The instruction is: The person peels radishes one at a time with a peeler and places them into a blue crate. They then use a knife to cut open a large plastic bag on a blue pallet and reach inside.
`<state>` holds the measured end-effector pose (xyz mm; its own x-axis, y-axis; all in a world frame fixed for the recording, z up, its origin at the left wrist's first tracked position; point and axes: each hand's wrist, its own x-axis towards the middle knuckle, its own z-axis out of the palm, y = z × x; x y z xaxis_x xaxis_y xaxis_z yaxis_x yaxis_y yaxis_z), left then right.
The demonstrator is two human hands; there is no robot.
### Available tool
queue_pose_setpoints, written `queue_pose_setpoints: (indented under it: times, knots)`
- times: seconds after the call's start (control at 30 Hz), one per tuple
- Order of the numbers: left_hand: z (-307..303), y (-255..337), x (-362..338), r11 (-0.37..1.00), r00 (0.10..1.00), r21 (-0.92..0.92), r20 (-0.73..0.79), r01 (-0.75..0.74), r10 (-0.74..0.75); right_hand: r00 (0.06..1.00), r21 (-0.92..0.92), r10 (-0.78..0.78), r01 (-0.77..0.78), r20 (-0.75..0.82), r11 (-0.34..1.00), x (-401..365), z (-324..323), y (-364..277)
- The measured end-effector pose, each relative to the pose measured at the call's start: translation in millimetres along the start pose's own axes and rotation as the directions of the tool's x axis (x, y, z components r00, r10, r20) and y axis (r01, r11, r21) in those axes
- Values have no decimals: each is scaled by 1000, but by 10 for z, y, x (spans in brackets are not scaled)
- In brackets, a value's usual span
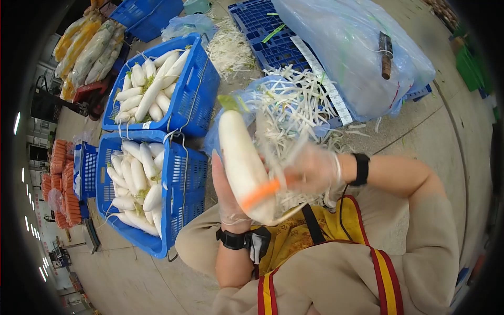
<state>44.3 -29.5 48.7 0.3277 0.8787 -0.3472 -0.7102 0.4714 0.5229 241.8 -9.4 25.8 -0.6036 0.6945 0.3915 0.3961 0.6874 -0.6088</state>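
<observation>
A concrete floor (451, 136) spreads under everything. Beyond both hands, a big clear plastic bag (346, 47) slumps over a blue pallet (262, 37). Out to the left of the left hand (226, 194) stand two blue baskets. The farther basket (197, 89) and the nearer basket (184, 194) are both heaped with peeled white radishes. Further left still, stacked carrots (63, 178) show at the edge of view.

Just past the right hand (310, 170) lies a loose pile of pale peelings (299, 105), spilling over a thin plastic sheet and onto the floor.

Between the hands, held up in front of the chest, is the white radish (239, 157) — upright, slightly tilted, its green-topped end pointing away. The gloved left hand lies along its left side, fingers stretched up behind it and palm pressed on, bearing its weight. The gloved right hand, blurred, is closed around an orange peeler (262, 192) — the tool lies across the lower part of the radish, touching it.

A black watch (232, 239) sits on the left wrist and a black band (361, 169) on the right.
</observation>
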Motion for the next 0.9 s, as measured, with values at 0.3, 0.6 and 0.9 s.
queue_pose_setpoints:
  times: [0.3,0.6,0.9]
  knots:
    - [-65,-137,48,998,997,-10,59,58,-57,939,-200,296,-328,-173,923,272,-94,492]
    - [-45,-89,17,993,999,-110,0,48,-48,959,-194,284,-277,11,941,232,46,327]
    - [-96,44,5,995,1000,-100,26,12,-9,995,219,-91,83,29,972,-96,59,-94]
